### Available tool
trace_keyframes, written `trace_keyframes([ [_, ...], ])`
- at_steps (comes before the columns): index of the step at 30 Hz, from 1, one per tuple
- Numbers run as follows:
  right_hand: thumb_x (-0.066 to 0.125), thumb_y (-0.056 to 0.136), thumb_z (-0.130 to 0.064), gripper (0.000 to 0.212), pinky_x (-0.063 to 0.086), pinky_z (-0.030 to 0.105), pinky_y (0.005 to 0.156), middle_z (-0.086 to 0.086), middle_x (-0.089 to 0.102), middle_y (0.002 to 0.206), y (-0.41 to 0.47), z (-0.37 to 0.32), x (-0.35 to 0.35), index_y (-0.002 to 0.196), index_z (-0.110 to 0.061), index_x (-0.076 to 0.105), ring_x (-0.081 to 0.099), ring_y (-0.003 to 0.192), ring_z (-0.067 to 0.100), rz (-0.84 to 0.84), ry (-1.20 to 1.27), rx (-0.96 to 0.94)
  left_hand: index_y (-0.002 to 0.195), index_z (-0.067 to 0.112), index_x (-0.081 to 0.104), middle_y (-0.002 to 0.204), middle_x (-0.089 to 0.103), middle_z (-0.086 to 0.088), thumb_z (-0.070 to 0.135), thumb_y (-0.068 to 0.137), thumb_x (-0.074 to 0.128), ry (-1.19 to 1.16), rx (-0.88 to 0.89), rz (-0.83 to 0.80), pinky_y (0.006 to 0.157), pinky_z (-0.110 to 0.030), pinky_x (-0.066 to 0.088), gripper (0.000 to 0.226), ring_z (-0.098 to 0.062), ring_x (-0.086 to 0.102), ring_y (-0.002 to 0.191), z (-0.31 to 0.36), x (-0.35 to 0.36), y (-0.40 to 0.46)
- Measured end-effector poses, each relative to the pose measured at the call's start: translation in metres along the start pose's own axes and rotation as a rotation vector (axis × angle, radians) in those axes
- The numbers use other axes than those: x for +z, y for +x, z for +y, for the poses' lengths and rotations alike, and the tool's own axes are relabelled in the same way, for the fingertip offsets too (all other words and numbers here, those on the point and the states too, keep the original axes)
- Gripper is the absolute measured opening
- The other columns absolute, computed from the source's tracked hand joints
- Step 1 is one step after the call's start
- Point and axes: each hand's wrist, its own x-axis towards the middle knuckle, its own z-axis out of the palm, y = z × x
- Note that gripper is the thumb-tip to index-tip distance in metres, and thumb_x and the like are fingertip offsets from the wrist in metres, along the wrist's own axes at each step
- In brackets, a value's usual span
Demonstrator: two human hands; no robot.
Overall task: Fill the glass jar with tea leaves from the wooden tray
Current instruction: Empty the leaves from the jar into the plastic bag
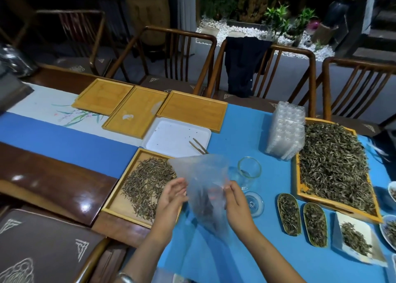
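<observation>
While both hands hold a clear plastic bag (pixel 205 188) w/ dark leaves, left hand (pixel 172 193) cupping its left side, right hand (pixel 234 197) pinching its right edge, the glass jar (pixel 248 172) stands upright just far-right of the right hand, mouth up. Wooden tray (pixel 116 205) w/ tea leaves (pixel 147 186) lies left, under the left hand. Right hand is nearer the jar.

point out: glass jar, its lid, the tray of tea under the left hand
glass jar (pixel 248 172), head view, on its clear wall.
glass lid (pixel 255 203), head view, on its disc.
wooden tray (pixel 116 199), head view, on its bare floor left of the leaves.
</observation>
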Motion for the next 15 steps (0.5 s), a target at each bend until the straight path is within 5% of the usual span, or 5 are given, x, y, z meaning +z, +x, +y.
trace_keyframes([
  [3,0.036,0.103,-0.016,0.025,0.042,0.014,0.073,-0.011,0.056,0.079,0.005,-0.02,0.008,0.087,-0.013,0.055,0.052,0.074,0.002,-0.048,0.057,-0.008,0.133,0.013,0.048,0.133,0.056,-0.005,-0.009,0.087,0.06,0.023,0.02,-0.031,0.106,-0.034,0.042,0.054,-0.017,0.052,0.126,0.006,-0.008,0.004],
  [7,0.036,0.102,-0.015,0.03,0.044,0.009,0.071,-0.01,0.067,0.082,0.015,-0.054,0.025,0.086,-0.017,0.061,0.061,0.08,0.003,-0.056,0.142,-0.002,0.127,0.032,0.047,0.12,0.065,0.014,0.01,0.075,0.08,-0.002,0.013,-0.08,0.081,-0.018,0.051,0.065,-0.004,0.061,0.113,0.015,-0.027,0.01],
  [11,0.037,0.1,-0.014,0.032,0.05,0.03,0.073,0.019,0.07,0.088,0.026,-0.081,0.059,0.086,0.003,0.06,0.065,0.078,0.02,-0.073,0.314,0.091,0.123,0.022,0.058,0.117,0.072,0.003,0.036,0.057,0.085,-0.036,0.007,-0.094,0.081,-0.023,0.053,0.073,-0.017,0.066,0.112,0.032,-0.056,0.016],
  [15,0.036,0.097,-0.007,0.034,0.05,0.027,0.058,0.017,0.073,0.082,0.038,-0.1,0.112,0.077,0.003,0.061,0.066,0.068,0.021,-0.096,0.411,0.136,0.112,0.013,0.07,0.112,0.074,-0.007,0.042,0.053,0.09,-0.053,0.071,-0.04,0.077,-0.024,0.055,0.069,-0.022,0.07,0.104,0.055,-0.099,0.024],
])
